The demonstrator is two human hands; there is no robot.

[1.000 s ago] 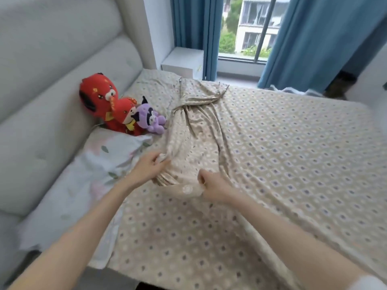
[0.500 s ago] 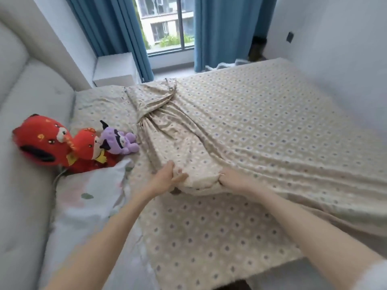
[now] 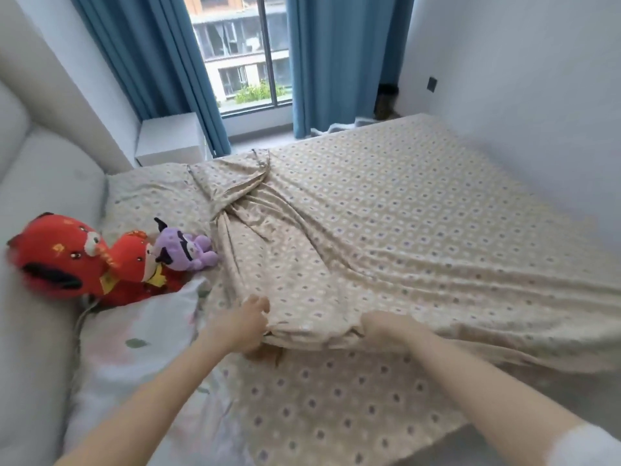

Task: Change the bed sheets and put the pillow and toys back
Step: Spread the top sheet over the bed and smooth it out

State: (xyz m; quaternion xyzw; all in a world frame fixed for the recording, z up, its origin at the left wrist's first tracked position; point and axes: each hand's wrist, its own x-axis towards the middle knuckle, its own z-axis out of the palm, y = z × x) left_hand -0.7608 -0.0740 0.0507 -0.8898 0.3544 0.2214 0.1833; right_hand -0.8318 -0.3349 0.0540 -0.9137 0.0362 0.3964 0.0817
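A beige patterned top sheet [image 3: 386,237] lies bunched and folded over a matching sheet on the bed. My left hand [image 3: 247,322] and my right hand [image 3: 386,327] both grip the folded near edge of that sheet, a short way apart. A white floral pillow [image 3: 134,351] lies at the left by the headboard. Behind it sit two red plush toys [image 3: 64,257] and a purple plush toy [image 3: 183,247].
A grey padded headboard [image 3: 43,183] runs along the left. A white nightstand [image 3: 168,139] stands by the blue curtains [image 3: 158,62] and window. A grey wall [image 3: 521,95] borders the bed's right side. A dark object [image 3: 386,102] stands in the far corner.
The view has swung rightward and lifted, showing more of the window and the wall. Both hands keep hold of the sheet's folded edge and have moved further apart.
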